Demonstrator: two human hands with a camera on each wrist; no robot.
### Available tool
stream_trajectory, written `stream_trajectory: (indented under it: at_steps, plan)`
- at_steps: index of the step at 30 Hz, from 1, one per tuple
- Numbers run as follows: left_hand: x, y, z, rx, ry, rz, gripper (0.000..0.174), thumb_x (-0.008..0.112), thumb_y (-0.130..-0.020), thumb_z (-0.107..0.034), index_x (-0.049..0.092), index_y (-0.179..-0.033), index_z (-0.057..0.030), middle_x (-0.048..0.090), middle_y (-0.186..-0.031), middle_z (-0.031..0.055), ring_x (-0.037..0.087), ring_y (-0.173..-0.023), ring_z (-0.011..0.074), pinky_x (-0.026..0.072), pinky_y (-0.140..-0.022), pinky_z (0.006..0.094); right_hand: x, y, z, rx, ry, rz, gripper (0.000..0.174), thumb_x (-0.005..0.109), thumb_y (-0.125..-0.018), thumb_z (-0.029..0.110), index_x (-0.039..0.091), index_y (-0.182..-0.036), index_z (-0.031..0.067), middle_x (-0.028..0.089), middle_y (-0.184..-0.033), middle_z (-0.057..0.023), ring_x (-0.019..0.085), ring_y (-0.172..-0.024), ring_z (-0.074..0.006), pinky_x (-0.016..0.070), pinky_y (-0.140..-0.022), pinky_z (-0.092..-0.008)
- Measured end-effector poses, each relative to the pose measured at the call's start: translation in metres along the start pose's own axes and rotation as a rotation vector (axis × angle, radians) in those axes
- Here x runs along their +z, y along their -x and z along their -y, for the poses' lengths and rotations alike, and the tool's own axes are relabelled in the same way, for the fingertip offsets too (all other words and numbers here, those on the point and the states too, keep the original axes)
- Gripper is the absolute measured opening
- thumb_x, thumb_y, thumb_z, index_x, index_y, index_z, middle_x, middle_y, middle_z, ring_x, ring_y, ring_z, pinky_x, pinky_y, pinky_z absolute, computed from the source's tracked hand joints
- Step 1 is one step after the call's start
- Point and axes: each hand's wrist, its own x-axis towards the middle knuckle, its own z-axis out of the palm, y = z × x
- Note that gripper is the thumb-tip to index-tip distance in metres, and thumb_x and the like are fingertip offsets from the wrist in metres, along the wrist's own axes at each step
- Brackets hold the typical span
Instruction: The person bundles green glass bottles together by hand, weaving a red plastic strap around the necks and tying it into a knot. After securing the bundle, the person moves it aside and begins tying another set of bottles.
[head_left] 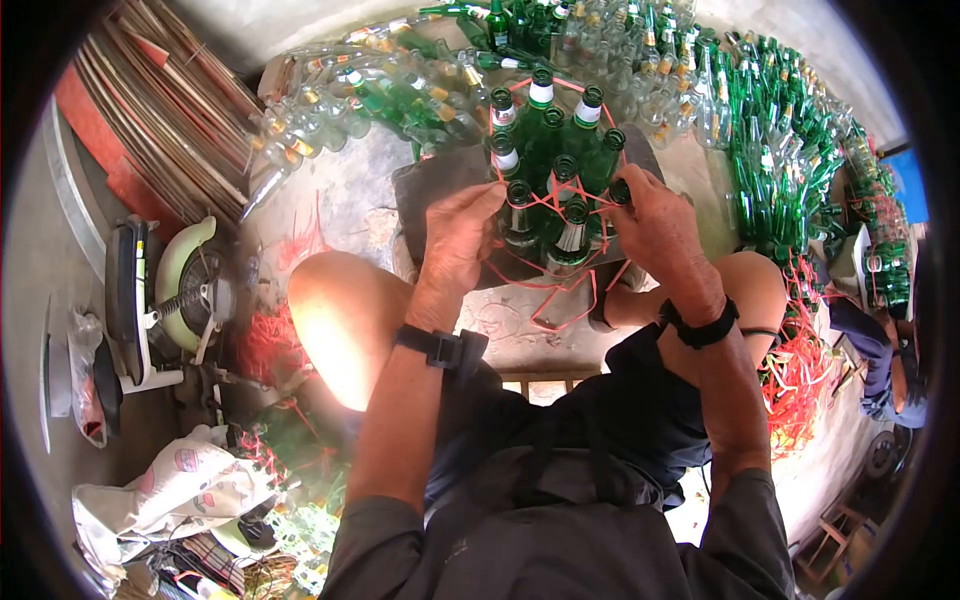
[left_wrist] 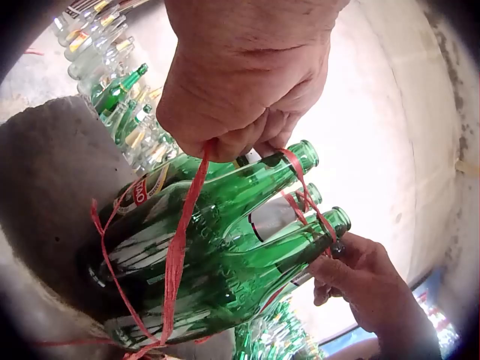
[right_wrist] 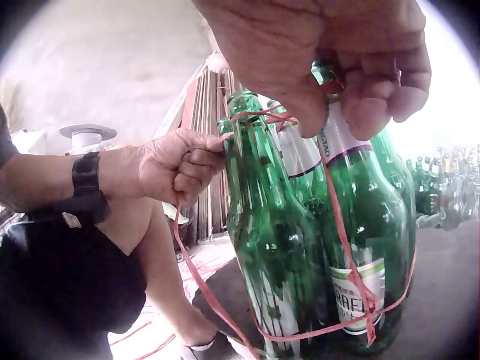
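Note:
A bundle of green glass bottles [head_left: 553, 135] stands upright in front of me, with red plastic twine [left_wrist: 176, 259] looped round the bodies and crossed between the necks. My left hand [head_left: 462, 235] pinches the twine at the bundle's left side; in the right wrist view a length of it hangs from the curled fingers. On the opposite side my right hand [head_left: 660, 225] has thumb and fingers curled at a bottle neck, pinching a strand of twine [right_wrist: 339, 206] that runs down over a labelled bottle [right_wrist: 367, 217]. The bundle rests on a dark slab [head_left: 425, 190] between the knees.
Many clear and green bottles [head_left: 650, 85] are piled along the back and right. Tangled red twine [head_left: 795, 400] lies by the right knee. On the left are long strips [head_left: 165, 100], a wheel [head_left: 190, 285] and a white sack [head_left: 175, 485]. Another person's arm [head_left: 897, 365] shows far right.

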Motion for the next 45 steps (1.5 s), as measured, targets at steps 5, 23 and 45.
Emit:
stream_trajectory:
  at_steps: [5,23,45]
  plan:
    - [0.003,0.003,-0.002,0.000,0.015,-0.003,0.025,0.082,-0.095,-0.018,0.077,-0.115,-0.0021,0.047,-0.062,-0.0098,0.034,-0.048,0.0020,0.0237,-0.044,0.0232,-0.001,0.000,0.000,0.003,0.005,0.018,0.030,0.074,-0.090,0.017,0.058,-0.113,0.0056,0.069,-0.106,-0.0183,0.068,-0.091,-0.0475,0.0548,-0.074,-0.0550]
    - [0.020,0.019,0.036,0.162,0.077,0.031,0.018,0.078,-0.099,-0.013,0.081,-0.111,-0.0006,0.071,-0.081,-0.0030,0.050,-0.059,0.0011,0.0354,-0.049,0.0217,-0.018,-0.031,-0.027,-0.149,0.163,0.071,0.032,0.070,-0.086,0.003,0.058,-0.116,0.0064,0.070,-0.104,-0.0191,0.069,-0.095,-0.0453,0.0535,-0.076,-0.0535]
    - [0.039,0.022,0.061,0.381,-0.019,0.144,0.016,0.072,-0.101,-0.007,0.081,-0.111,0.0000,0.077,-0.093,-0.0013,0.063,-0.077,0.0027,0.0508,-0.068,0.0212,-0.042,-0.061,-0.002,-0.571,0.184,-0.133,0.040,0.069,-0.079,-0.006,0.068,-0.114,0.0114,0.063,-0.098,-0.0118,0.066,-0.102,-0.0394,0.0573,-0.081,-0.0458]
